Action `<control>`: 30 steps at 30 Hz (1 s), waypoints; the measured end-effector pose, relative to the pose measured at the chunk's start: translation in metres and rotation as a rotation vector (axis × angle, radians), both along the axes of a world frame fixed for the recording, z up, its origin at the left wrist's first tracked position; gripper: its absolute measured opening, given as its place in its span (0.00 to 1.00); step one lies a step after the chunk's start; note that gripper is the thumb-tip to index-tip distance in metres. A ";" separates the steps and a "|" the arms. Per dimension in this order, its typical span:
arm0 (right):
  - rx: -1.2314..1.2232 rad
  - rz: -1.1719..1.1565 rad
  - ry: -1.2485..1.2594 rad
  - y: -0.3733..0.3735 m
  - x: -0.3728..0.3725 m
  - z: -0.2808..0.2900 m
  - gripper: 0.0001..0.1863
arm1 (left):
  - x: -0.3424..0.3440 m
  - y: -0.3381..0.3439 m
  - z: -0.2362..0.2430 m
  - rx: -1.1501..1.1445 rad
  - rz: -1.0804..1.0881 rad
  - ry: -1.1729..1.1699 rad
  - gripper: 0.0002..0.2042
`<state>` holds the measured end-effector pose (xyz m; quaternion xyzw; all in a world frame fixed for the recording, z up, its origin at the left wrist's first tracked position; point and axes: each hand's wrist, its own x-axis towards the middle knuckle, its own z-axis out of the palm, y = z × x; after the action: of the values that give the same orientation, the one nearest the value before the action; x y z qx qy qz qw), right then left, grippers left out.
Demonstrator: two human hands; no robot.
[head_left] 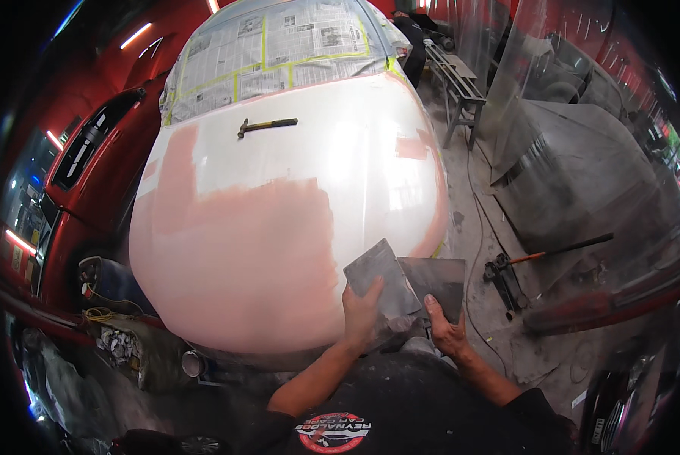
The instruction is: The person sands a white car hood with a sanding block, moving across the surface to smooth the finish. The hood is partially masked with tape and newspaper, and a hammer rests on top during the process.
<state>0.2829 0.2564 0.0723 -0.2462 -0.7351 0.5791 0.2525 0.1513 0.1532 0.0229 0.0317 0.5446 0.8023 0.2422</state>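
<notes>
At the lower middle, my left hand (361, 315) grips a grey metal spreader plate (378, 265) tilted upward, and my right hand (447, 330) holds a second, darker plate (438, 277), thumb on its face. The two plates meet or overlap at their inner sides. Behind them is a white car bonnet (370, 174), with large pink patches (241, 250) over its front and left and smaller ones at the upper right. A hammer with a yellow and black handle (268, 124) lies on the upper bonnet. Newspaper and yellow tape cover the windscreen (271, 53).
A red car (82, 212) stands at the left. Another person (409, 45) is at the car's far right. A bench (461, 95), plastic sheeting (567, 152), a floor jack (507, 280) and cables on the floor (480, 227) line the right side. A blue drum (116, 284) stands front left.
</notes>
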 end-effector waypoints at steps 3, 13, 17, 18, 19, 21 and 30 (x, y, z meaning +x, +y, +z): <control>-0.058 0.039 -0.061 0.010 0.003 0.005 0.12 | -0.006 -0.003 -0.008 -0.054 -0.068 0.173 0.24; -0.261 0.363 -0.279 0.031 0.019 0.000 0.14 | -0.025 -0.005 0.007 -0.220 -0.300 0.639 0.39; -0.242 0.539 -0.316 0.042 0.026 -0.007 0.20 | -0.024 0.003 0.020 -0.189 -0.357 0.870 0.38; -0.242 0.582 -0.303 0.045 0.028 -0.009 0.22 | -0.022 0.005 0.026 -0.214 -0.353 0.931 0.37; -0.215 0.620 -0.415 0.051 0.030 -0.014 0.24 | -0.019 0.007 0.037 -0.238 -0.348 0.991 0.35; -0.159 0.683 -0.638 0.065 0.033 -0.021 0.28 | -0.014 0.008 0.052 -0.199 -0.455 0.937 0.33; 0.280 0.072 0.105 0.042 0.015 0.006 0.31 | -0.037 0.019 0.085 0.504 0.075 0.032 0.21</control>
<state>0.2979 0.2985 0.0785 -0.1515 -0.8027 0.4915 0.3018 0.1140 0.1719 0.1081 0.0833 0.3320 0.9206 0.1881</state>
